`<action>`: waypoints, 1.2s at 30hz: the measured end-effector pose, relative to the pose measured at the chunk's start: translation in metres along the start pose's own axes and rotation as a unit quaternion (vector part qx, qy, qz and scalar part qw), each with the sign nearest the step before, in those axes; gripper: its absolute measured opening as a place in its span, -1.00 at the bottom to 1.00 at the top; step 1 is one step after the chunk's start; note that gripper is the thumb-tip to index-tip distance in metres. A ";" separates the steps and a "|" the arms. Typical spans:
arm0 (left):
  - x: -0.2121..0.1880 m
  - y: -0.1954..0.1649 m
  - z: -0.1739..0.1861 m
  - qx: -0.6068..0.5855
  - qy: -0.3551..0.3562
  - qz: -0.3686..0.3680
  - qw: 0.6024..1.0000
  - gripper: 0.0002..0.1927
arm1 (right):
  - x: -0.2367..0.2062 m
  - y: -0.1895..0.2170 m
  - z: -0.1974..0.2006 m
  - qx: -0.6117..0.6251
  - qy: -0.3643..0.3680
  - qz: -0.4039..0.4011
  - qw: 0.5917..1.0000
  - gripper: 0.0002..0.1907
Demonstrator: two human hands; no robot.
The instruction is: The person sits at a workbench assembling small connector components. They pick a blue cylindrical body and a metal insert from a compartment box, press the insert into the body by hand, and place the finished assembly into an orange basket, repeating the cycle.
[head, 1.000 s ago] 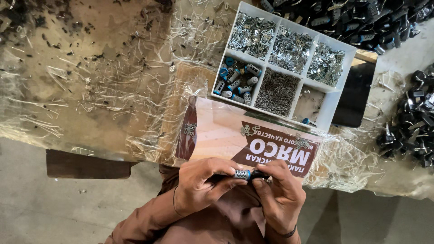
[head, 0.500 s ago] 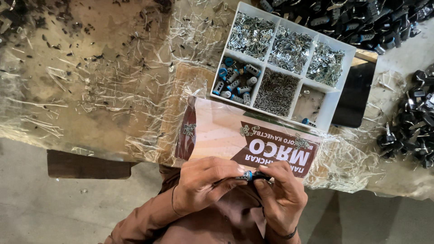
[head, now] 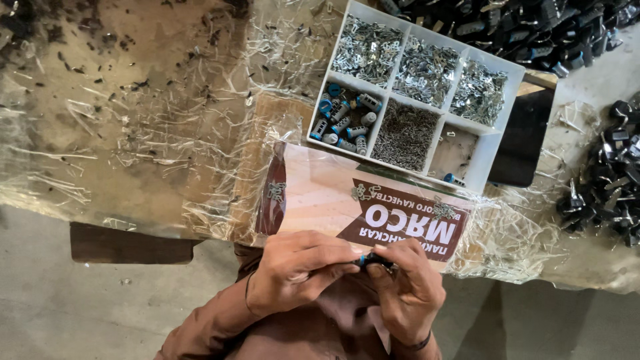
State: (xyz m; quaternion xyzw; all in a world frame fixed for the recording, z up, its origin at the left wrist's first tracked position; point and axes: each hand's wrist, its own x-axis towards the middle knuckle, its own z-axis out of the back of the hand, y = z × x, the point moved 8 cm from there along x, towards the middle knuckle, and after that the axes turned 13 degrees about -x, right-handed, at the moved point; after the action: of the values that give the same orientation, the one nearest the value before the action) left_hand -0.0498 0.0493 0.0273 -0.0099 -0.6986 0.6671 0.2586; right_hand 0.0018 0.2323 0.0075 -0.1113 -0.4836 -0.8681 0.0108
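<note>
Head view, the only one here: a small cylinder part (head: 371, 261) with a blue end is pinched between both hands at the near edge of the table, just in front of the printed card (head: 347, 203). The left hand (head: 297, 270) is curled shut around one end of it, the right hand (head: 408, 288) is closed on the other end with the fingertips pressed in. Most of the part is hidden by the fingers, so its exact shape can't really be made out.

Judging by the similar blue-capped cylinders (head: 343, 121) in the white sorting tray (head: 495, 139) further back, it's probably a stiff, light metal-and-plastic piece. Nothing fragile about it, but being tiny and smooth it could easily be fumbled, so a fingertip pinch on the barrel ends looks like the way it wants to be held.

The other tray compartments are filled with small silvery metal bits (head: 424, 67) and fine pins (head: 404, 135). A few loose metal pieces (head: 363, 192) are scattered on the card. Crinkled clear plastic sheet (head: 153, 140) is spread over the table, and piles of dark parts (head: 603, 180) sit at the far right.
</note>
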 end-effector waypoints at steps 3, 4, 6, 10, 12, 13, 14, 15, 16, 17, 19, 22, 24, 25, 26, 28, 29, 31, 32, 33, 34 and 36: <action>-0.002 -0.001 0.022 0.012 -0.056 -0.023 0.998 -0.78 | -0.003 -0.035 0.033 -0.071 -0.108 -0.112 0.985 -0.84; -0.003 -0.002 0.034 0.013 -0.087 -0.033 0.996 -0.79 | -0.005 -0.041 0.046 -0.018 -0.160 -0.114 0.980 -0.84; -0.005 0.005 0.056 0.010 -0.149 0.009 0.989 -0.78 | -0.011 -0.054 0.068 0.089 -0.262 -0.110 0.955 -0.79; -0.002 0.008 0.037 0.024 -0.100 0.007 0.995 -0.79 | -0.004 -0.053 0.050 -0.095 -0.166 -0.105 0.976 -0.78; 0.000 0.009 0.022 0.006 -0.080 0.017 0.997 -0.78 | -0.002 -0.041 0.040 -0.188 -0.150 -0.059 0.969 -0.78; 0.001 0.009 0.016 -0.002 -0.072 0.020 0.997 -0.77 | -0.001 -0.039 0.037 -0.210 -0.148 -0.055 0.965 -0.78; 0.003 0.009 0.012 -0.011 -0.069 0.023 0.997 -0.77 | 0.001 -0.036 0.034 -0.232 -0.148 -0.051 0.960 -0.79; 0.005 0.010 0.007 -0.020 -0.066 0.027 0.997 -0.77 | 0.002 -0.033 0.033 -0.255 -0.148 -0.048 0.954 -0.79; 0.007 0.010 0.004 -0.030 -0.062 0.031 0.997 -0.76 | 0.004 -0.032 0.032 -0.261 -0.143 -0.051 0.953 -0.79; 0.008 0.011 0.001 -0.036 -0.055 0.035 0.997 -0.77 | 0.006 -0.032 0.031 -0.267 -0.138 -0.054 0.952 -0.79; 0.010 0.012 -0.005 -0.049 -0.044 0.046 0.997 -0.77 | 0.010 -0.030 0.028 -0.275 -0.128 -0.049 0.952 -0.79; 0.010 0.011 -0.009 -0.035 -0.039 0.040 0.998 -0.76 | 0.014 -0.028 0.022 -0.302 -0.125 -0.021 0.945 -0.80; 0.008 0.013 -0.012 -0.032 -0.032 0.052 0.998 -0.74 | 0.012 -0.026 0.018 -0.349 -0.130 -0.003 0.928 -0.81; 0.008 0.014 -0.013 -0.030 -0.028 0.057 0.998 -0.73 | 0.011 -0.026 0.016 -0.366 -0.133 -0.001 0.921 -0.81; 0.008 0.015 -0.014 -0.031 -0.025 0.060 0.997 -0.71 | 0.010 -0.026 0.015 -0.383 -0.137 0.001 0.914 -0.80; 0.008 0.017 -0.017 -0.033 -0.019 0.068 0.997 -0.68 | 0.010 -0.028 0.014 -0.405 -0.136 0.004 0.904 -0.80; 0.009 0.016 -0.017 -0.031 -0.019 0.065 0.997 -0.68 | 0.012 -0.029 0.014 -0.410 -0.133 0.005 0.903 -0.80; 0.009 0.016 -0.018 -0.026 -0.018 0.062 0.998 -0.66 | 0.014 -0.025 0.017 -0.407 -0.150 0.029 0.901 -0.77; 0.009 0.016 -0.018 -0.024 -0.018 0.061 0.998 -0.67 | 0.016 -0.021 0.020 -0.398 -0.170 0.052 0.900 -0.75; 0.009 0.015 -0.018 -0.022 -0.019 0.060 0.998 -0.67 | 0.015 -0.013 0.022 -0.389 -0.190 0.076 0.898 -0.73; 0.008 0.015 -0.018 -0.020 -0.020 0.060 0.998 -0.68 | 0.014 -0.012 0.024 -0.341 -0.181 0.059 0.921 -0.74; 0.008 0.013 -0.018 -0.007 -0.022 0.044 0.999 -0.68 | 0.004 0.001 0.030 -0.241 -0.162 0.022 0.957 -0.75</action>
State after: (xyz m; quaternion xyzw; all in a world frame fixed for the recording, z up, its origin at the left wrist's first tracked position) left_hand -0.0539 0.0702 0.0177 -0.0280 -0.7074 0.6732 0.2137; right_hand 0.0039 0.2576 0.0246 -0.2601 -0.2527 -0.9289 -0.0755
